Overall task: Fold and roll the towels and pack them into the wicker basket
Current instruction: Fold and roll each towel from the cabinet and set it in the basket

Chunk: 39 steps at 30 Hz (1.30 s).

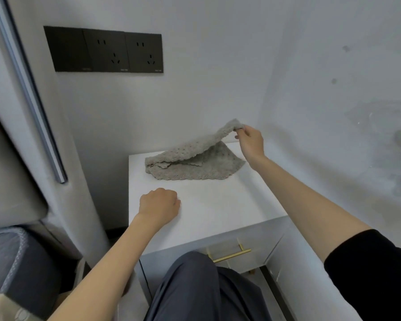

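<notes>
Right arm stretched forward, the right hand pinches the grey towel by its lifted corner, at 12 o'clock on the white bench. The left hand rests at 8 o'clock, fingers curled, empty.

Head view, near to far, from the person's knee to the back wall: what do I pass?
Brass drawer handle → left hand → grey towel → black socket panel.

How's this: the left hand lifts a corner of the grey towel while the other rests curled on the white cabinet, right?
No: the head view shows the right hand lifts a corner of the grey towel; the left hand rests curled on the white cabinet.
</notes>
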Each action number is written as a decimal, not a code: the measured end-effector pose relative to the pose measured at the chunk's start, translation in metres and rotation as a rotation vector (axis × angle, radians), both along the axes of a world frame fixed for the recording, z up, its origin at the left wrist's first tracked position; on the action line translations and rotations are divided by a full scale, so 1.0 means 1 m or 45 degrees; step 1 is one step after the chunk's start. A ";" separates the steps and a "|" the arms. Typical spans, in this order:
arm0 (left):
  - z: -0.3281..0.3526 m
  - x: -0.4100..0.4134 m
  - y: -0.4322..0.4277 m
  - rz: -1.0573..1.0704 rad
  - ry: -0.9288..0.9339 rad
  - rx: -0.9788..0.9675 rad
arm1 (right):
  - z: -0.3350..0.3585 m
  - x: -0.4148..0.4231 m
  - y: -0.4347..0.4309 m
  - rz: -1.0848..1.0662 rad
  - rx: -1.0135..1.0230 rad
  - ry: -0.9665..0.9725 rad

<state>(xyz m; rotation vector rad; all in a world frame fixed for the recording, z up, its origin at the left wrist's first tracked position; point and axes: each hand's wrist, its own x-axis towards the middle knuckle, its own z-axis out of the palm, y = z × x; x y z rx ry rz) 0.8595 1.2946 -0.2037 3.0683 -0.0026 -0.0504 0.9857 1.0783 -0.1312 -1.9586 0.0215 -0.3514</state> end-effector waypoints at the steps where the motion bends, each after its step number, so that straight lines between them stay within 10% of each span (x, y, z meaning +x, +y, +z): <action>1: 0.002 0.000 0.000 0.016 0.017 -0.039 | 0.015 -0.005 0.002 0.087 0.112 -0.003; 9: 0.054 -0.008 -0.022 0.099 -0.581 -0.454 | 0.100 -0.041 0.007 0.498 0.867 0.105; 15: 0.092 -0.019 -0.037 0.105 -0.853 -0.940 | 0.122 -0.068 -0.008 0.607 0.634 0.237; 23: 0.099 -0.019 -0.056 -0.536 0.376 -1.392 | 0.113 -0.090 -0.030 0.819 0.389 0.369; 28: 0.097 -0.026 -0.058 -0.444 0.781 -2.003 | 0.103 -0.089 -0.045 0.580 0.507 0.298; 34: 0.078 -0.025 -0.064 -0.403 0.453 -1.337 | 0.101 -0.094 -0.064 0.796 0.397 0.526; 39: 0.077 -0.014 -0.049 -0.100 0.123 -1.187 | 0.092 -0.097 -0.084 0.663 -0.461 0.366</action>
